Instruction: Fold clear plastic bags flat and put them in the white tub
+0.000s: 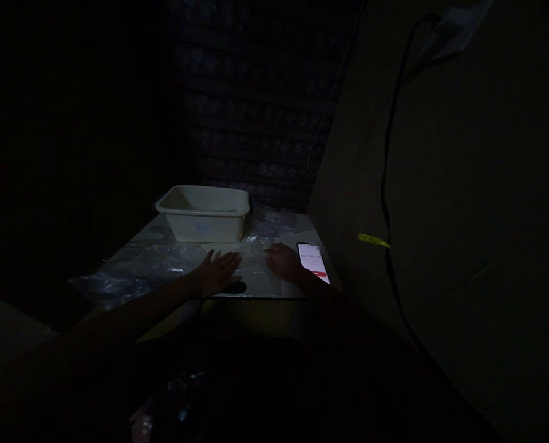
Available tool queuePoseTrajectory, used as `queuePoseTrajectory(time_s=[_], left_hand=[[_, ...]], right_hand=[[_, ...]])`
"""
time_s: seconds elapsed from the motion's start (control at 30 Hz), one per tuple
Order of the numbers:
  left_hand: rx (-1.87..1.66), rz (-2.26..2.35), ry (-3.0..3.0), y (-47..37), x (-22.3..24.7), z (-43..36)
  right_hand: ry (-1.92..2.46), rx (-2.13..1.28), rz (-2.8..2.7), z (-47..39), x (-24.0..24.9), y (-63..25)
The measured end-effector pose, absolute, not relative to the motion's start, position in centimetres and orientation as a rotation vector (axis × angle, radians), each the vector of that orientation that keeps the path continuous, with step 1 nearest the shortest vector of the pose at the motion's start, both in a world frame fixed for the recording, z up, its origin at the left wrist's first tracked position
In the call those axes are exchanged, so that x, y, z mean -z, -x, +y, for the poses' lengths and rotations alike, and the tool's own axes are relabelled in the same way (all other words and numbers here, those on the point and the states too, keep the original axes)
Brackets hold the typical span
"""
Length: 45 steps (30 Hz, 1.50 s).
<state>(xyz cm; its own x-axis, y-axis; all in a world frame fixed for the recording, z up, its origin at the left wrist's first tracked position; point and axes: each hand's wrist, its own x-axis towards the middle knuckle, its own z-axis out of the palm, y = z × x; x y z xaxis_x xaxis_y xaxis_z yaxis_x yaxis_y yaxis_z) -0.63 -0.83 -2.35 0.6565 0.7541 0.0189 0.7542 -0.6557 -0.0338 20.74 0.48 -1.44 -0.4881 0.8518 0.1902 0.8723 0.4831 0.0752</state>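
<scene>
The scene is very dark. My left hand (216,272) lies flat with fingers spread on the pale table top (260,284), near its front edge. A dark oval object (235,287) sits just beside its palm side; its kind is unclear. To the right, my right hand (284,261) rests on the table with fingers curled in; whether anything is inside them is hidden. Thin clear plastic sheeting (140,266) is spread across the left and back of the table. Close to my right hand lies a lit phone (312,261) showing a running timer.
A cream plastic tub (205,224) with dark handles stands at the back left of the table. On the right rises a plain wall (463,184) with a hanging black cable (385,178) and a yellow tag (372,240). A dark ribbed surface (246,117) is behind.
</scene>
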Motion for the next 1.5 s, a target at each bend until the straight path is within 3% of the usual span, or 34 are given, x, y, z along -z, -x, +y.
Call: queuePoseTrajectory(time_s=[0.33,0.63,1.0,1.5], left_hand=[[-0.153,-1.247,2.806,-0.1,3.1,-1.4],[-0.121,-1.015,2.952,1.8,1.1,-2.4],[0.112,-0.862,2.825,1.0,3.9,-4.3],[0.510,-1.104,3.033,-0.4,1.2,-6.4]], right_hand=[[1.284,0.275,-2.718,-0.2,4.3,-19.6],[1.411,0.228,-2.541,0.2,1.9,-22.1],[1.330,-0.017,-2.822,-4.1,3.1,-26.9],[1.188,-0.189,-2.581,-5.6,2.9,-23.7]])
